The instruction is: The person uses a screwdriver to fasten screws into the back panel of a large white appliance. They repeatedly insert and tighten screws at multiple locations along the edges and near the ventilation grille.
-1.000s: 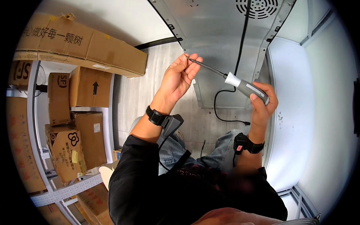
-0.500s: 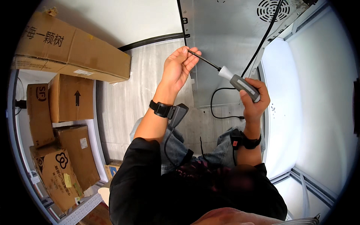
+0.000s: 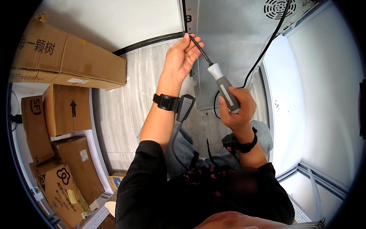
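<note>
A screwdriver [image 3: 225, 90] with a grey and white handle and a dark shaft slants up and left in front of a metal panel [image 3: 225, 34]. My right hand [image 3: 242, 108] is wrapped round the lower end of its handle. At the shaft's far tip, the thumb and index finger of my left hand [image 3: 179, 59] are pinched together, the other fingers loosely curled. What sits between them is too small to make out. Both meet by the panel's left edge, near its dark trim and small holes.
A black cable [image 3: 270, 42] runs down across the panel, which has a round vent [image 3: 279, 8]. Cardboard boxes [image 3: 72, 108] fill a shelf at left, a long carton [image 3: 93, 63] above them. A white lit surface [image 3: 286, 103] stands at right, wood-look floor [image 3: 126, 126] between.
Both hands have moved away from me with the screwdriver, and my right hand has also come left. The screwdriver now points more steeply up, its tip closer to the panel's edge trim.
</note>
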Available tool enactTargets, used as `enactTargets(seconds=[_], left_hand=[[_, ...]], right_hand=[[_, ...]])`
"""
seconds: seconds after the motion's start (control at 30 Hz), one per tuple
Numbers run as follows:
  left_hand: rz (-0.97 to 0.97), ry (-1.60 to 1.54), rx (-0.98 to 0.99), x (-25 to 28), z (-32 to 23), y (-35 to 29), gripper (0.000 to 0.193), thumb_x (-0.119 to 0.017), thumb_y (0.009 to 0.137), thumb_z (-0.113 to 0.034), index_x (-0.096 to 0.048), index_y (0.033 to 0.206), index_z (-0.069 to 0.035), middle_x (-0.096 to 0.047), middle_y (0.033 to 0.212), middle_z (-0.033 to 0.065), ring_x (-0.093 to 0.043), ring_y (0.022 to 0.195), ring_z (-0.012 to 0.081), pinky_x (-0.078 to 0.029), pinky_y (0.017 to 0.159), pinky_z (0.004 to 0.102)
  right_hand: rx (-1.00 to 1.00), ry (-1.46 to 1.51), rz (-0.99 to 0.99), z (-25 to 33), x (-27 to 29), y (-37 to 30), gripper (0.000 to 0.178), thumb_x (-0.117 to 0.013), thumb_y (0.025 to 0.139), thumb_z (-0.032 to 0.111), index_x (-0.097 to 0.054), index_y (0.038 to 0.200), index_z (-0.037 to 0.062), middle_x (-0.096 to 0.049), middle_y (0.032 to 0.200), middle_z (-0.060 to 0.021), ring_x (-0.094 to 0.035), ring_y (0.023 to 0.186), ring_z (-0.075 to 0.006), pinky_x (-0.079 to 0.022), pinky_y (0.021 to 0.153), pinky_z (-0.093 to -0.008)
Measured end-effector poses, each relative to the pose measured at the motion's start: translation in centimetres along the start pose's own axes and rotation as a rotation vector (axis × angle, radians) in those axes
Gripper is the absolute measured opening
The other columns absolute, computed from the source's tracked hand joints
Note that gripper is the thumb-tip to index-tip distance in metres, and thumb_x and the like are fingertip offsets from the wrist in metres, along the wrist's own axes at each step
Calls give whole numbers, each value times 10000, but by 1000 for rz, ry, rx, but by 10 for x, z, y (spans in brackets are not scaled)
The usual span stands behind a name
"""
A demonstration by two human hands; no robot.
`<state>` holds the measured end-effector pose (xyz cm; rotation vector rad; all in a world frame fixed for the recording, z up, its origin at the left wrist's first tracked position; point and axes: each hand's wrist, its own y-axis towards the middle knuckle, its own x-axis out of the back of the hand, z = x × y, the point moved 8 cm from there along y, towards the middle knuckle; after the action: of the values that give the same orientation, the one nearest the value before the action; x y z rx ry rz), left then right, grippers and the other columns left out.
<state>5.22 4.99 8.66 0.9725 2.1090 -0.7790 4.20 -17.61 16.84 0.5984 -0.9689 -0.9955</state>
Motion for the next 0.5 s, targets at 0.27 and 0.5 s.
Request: enactTargets(seconds=[0.27,0.5], left_hand=[[-3,48,-39,-9,-1,7,214,-492,958,-155,-572,1037,27,-647,962,137,-657,856,232,-571,749,302],[2,32,-46,-6,-2,11,207,-494,954,-139,-575,1055,23,-650,958,126,-653,835,216,-557,739,294]], right_hand=[[35,-48,-77,3,-14,-11,399,-756,649,36,-567,1000,23,-561,751,-95,-549,566,-223,-422,467,-306],[12,-30,-80,6,-19,-11,426,-770,637,33,-567,1011,30,-533,750,-82,-538,572,-229,-422,475,-312]])
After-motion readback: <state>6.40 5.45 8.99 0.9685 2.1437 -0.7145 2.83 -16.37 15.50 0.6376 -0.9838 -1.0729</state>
